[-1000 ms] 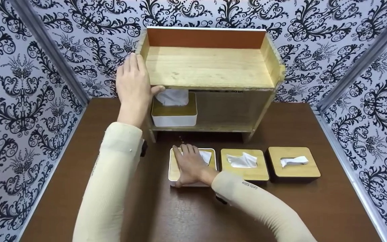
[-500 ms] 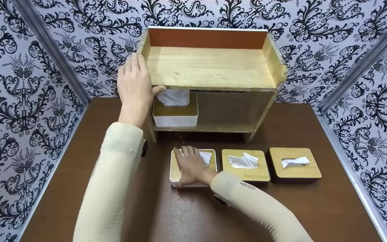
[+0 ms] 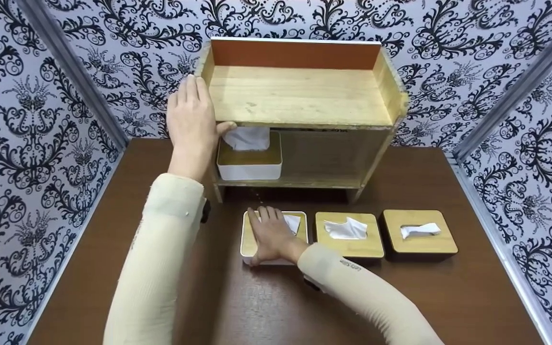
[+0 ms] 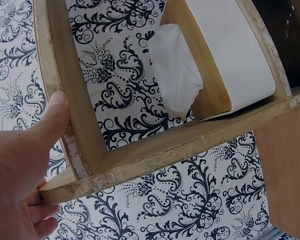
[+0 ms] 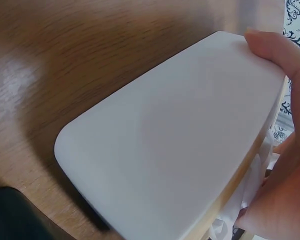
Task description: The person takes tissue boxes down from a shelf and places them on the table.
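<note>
My left hand [image 3: 190, 127] holds the left side of a small wooden shelf unit [image 3: 300, 96]. In the left wrist view its thumb [image 4: 55, 112] lies on the front edge and the fingers wrap behind a board. A tissue box [image 3: 249, 172] with a white body and wooden lid stands at the left of the lower shelf, a tissue sticking up. On the table in front, my right hand [image 3: 273, 237] grips another white tissue box [image 3: 248, 239] across its lid. The right wrist view has the thumb [image 5: 270, 45] against its white side [image 5: 165, 135]; the far fingertips are mostly hidden.
Two dark-sided tissue boxes with wooden lids, one in the middle [image 3: 350, 248] and one at the right [image 3: 422, 246], stand in a row beside the held one. Patterned walls [image 3: 520, 158] enclose the brown table [image 3: 266, 306] at the back and sides.
</note>
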`<action>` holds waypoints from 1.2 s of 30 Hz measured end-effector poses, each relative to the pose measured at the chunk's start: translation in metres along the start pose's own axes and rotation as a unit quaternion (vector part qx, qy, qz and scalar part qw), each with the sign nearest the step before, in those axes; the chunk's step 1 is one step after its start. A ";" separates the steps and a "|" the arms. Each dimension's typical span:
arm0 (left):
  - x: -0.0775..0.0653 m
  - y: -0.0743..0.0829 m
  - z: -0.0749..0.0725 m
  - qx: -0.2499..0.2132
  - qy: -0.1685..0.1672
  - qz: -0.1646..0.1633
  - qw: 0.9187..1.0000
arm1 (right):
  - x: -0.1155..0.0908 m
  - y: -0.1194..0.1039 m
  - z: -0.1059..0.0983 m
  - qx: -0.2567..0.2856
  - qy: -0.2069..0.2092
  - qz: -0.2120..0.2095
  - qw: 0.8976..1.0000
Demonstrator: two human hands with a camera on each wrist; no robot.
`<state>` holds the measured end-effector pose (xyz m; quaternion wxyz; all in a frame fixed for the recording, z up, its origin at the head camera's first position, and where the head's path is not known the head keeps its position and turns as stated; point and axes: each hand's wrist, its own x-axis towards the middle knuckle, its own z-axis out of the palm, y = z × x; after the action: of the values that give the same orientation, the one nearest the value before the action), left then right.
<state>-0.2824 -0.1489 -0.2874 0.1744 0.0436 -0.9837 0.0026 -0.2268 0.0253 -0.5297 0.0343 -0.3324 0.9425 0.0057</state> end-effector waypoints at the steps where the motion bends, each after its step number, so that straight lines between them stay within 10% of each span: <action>1: 0.000 0.000 0.000 0.001 -0.002 0.000 1.000 | 0.000 0.000 0.000 -0.001 0.002 -0.001 1.000; 16: -0.002 0.001 0.005 -0.012 0.019 0.007 1.000 | -0.016 0.014 -0.034 0.058 -0.042 -0.008 0.997; 36: -0.002 -0.003 0.004 -0.025 0.030 0.012 0.999 | -0.072 0.091 -0.117 0.096 -0.012 0.011 0.995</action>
<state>-0.2815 -0.1523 -0.2918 0.2053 0.0278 -0.9781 -0.0184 -0.2351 0.1378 -0.4090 0.0776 -0.3167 0.9419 -0.0800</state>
